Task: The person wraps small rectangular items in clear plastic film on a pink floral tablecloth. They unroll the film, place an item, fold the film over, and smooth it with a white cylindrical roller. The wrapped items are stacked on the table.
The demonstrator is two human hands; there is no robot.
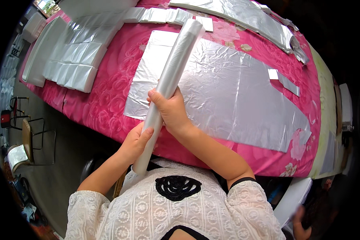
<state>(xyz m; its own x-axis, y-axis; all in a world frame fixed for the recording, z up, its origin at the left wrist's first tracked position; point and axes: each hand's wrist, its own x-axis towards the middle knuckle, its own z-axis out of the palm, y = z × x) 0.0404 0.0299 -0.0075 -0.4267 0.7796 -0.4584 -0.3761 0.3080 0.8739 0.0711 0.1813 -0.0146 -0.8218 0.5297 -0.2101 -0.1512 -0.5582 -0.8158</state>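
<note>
A long roll of translucent plastic film [179, 56] slants away from my waist over the table's near edge. My left hand [135, 143] is wrapped around its lower part. Further up, my right hand [171, 109] grips the same roll, with its thumb across the front. The roll's far end rises over a flat stack of silvery plastic bags [228, 92], which lies on the pink cloth. This stack has vest-style handles at its right end and creases across its surface. Part of it is hidden by the roll and my right hand.
Folded bag bundles [78, 60] stand in rows at the left beside a white bin [44, 52]. Another silvery bag stack [244, 20] lies at the far side of the pink-clothed table [108, 96]. A chair [28, 138] stands left; another person's hand [299, 218] shows lower right.
</note>
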